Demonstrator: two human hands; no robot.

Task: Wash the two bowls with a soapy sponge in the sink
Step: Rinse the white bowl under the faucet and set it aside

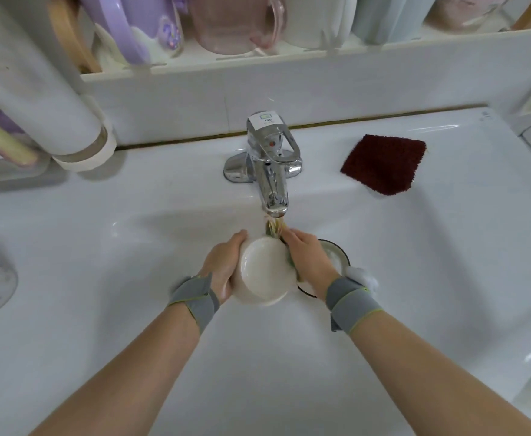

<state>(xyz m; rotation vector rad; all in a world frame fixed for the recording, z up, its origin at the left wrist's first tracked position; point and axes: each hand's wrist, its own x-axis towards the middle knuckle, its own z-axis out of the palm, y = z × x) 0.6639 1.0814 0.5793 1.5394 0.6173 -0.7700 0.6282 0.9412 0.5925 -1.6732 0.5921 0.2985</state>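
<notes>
— Where's the bowl she's on now?

— The cream bowl is held over the sink, just under the faucet, tipped so its underside faces us. The left hand is cupped around its left wall, gripping it. The right hand is closed on a greenish sponge, pressed against the bowl's right side; only a sliver of the sponge shows.

— Will it slip?

— I'd say so. It looks like glazed ceramic: stiff, fairly heavy, breakable, and wet and soapy too. Best held as it is, palm around the wall, fingers hooked over the rim.

— And the 2nd bowl?

— The dark-rimmed bowl sits down in the basin, just behind the right hand, foam inside it.

— Anything else around?

— Water runs from the spout. A dark red cloth lies on the sink's ledge, well apart to the right, and a rack of cups stands above.
</notes>
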